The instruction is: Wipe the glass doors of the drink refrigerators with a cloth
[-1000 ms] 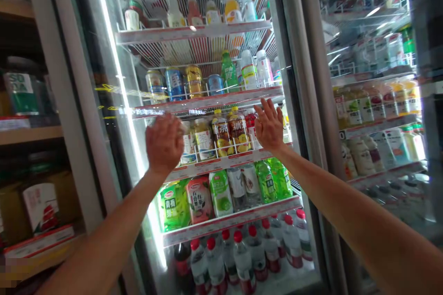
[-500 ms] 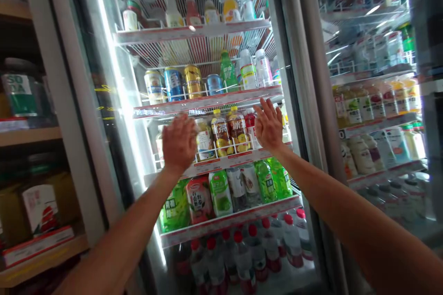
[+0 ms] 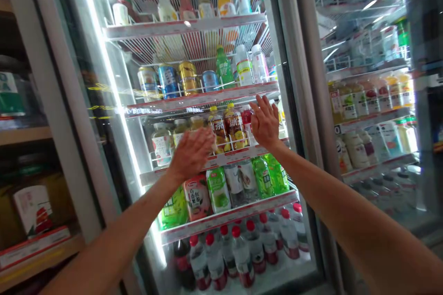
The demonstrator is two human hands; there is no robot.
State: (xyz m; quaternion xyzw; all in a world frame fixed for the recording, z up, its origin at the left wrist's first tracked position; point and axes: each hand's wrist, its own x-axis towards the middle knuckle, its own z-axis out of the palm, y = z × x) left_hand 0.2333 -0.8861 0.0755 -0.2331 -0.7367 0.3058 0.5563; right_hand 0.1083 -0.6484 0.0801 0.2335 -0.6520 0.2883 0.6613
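Observation:
My left hand (image 3: 194, 153) is raised in front of the drinks fridge, slightly blurred, with its fingers stretched out toward the right. Nothing shows in it. My right hand (image 3: 265, 122) is up too, fingers apart and empty. Between the two hands stand iced tea bottles (image 3: 235, 126) with yellow caps. A red-labelled bottle (image 3: 247, 122) is partly covered by my right hand. Left of my left hand is a pale-labelled tea bottle (image 3: 162, 145). Under the hands, a shelf holds a green bottle (image 3: 218, 190) and a red-labelled tea bottle (image 3: 196, 196). I cannot tell whether either hand touches anything.
Cans (image 3: 168, 81) and a green soda bottle (image 3: 224, 69) stand on a higher shelf. Red-capped water bottles (image 3: 242, 253) fill the bottom. A metal door frame (image 3: 304, 55) separates a second fridge at right. Wooden shelving (image 3: 24, 136) with jars is at left.
My left hand has swung right and slightly down, its fingers now pointing right rather than up. My right hand has hardly moved. The view has shifted a little.

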